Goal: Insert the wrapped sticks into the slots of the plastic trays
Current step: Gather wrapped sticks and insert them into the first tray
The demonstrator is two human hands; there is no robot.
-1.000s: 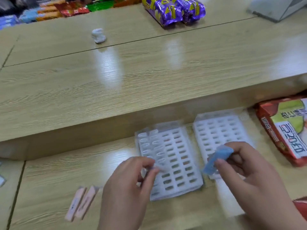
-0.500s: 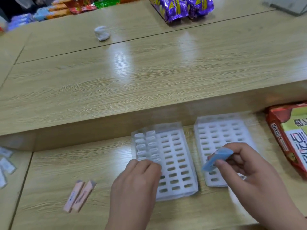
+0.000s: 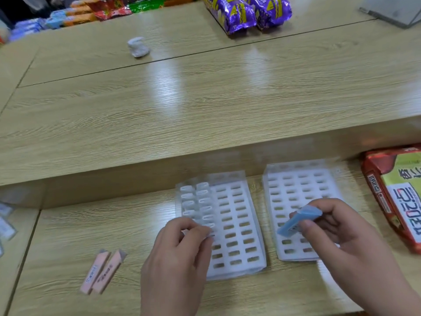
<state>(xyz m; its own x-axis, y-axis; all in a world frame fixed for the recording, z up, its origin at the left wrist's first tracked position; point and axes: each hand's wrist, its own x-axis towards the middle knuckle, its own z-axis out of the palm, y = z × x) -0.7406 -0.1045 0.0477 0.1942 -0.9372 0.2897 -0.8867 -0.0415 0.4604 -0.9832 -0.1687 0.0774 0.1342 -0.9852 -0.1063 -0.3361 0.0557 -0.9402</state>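
Mid-insert: left hand pinches a pale wrapped stick at the left tray, filled slots at its 11 o'clock. Right hand grips a blue pack over the right tray. Next: line the stick up with a free slot and press it home.

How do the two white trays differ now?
Left white slotted plastic tray holds wrapped sticks in its two leftmost columns; right white slotted plastic tray shows only empty slots. Left hand pinches one at the first; right hand holds a blue pack over the second. Both lie flat.
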